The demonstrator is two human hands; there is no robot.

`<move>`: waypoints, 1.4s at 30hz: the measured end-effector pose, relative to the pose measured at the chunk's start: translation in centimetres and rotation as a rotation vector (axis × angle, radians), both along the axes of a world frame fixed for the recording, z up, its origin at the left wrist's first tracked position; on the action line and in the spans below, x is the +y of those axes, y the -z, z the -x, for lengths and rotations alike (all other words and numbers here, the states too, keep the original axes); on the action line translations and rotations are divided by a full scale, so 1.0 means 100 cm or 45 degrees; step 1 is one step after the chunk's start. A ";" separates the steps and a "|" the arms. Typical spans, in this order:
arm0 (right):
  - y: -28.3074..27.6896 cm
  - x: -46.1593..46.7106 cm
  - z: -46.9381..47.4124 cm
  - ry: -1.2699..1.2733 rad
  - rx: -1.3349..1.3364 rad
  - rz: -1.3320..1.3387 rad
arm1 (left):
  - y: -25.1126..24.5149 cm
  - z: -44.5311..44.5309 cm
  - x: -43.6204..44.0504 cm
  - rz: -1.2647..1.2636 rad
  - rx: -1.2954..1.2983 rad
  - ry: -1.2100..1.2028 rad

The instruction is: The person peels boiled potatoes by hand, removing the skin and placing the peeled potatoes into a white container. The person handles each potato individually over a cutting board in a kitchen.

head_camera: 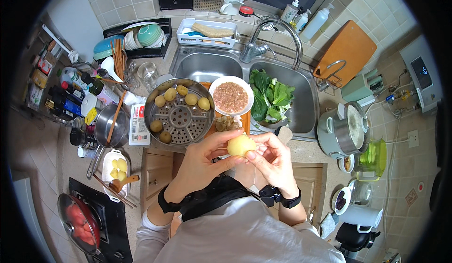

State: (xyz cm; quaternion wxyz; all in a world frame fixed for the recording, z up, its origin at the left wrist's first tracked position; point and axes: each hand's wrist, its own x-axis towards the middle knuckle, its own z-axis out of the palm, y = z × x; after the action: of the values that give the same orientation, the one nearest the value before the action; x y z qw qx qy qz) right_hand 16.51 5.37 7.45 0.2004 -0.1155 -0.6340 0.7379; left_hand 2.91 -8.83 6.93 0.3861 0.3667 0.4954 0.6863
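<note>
A pale yellow, largely peeled potato (241,145) is held up between my two hands, in front of the counter edge. My left hand (208,153) grips its left side with fingers and thumb. On its right side, the thumb and fingertips of my right hand (272,157) press against it. Just beyond lies a heap of brownish potato peels (226,123) on an orange cutting board (246,122). To the left stands a round metal steamer tray (180,136) with several unpeeled potatoes (170,94) in it. A white bowl of minced meat (231,95) sits behind the peels.
Leafy greens (270,95) lie in the right basin of the steel sink (303,111). At left, a white dish (107,153) holds several peeled potatoes, near a saucepan (120,125). A lidded red pan (81,224) sits on the stove. An electric pot (328,132) stands at right.
</note>
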 end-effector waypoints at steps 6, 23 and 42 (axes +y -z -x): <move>0.001 0.007 0.002 -0.007 -0.143 0.035 | 0.010 0.002 0.003 0.028 -0.123 -0.005; 0.085 0.068 0.056 0.185 -0.331 -0.358 | 0.035 0.028 -0.086 0.192 -0.195 -0.500; 0.044 -0.074 0.120 -0.770 -0.294 -0.451 | 0.070 -0.036 -0.255 0.083 -0.269 -1.425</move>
State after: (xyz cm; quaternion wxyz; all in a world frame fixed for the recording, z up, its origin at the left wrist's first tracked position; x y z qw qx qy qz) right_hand 4.51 -2.07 3.01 -0.0828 0.0309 -0.7760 0.6245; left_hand 6.46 -34.34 -0.03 0.0221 -0.0344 0.5938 0.8035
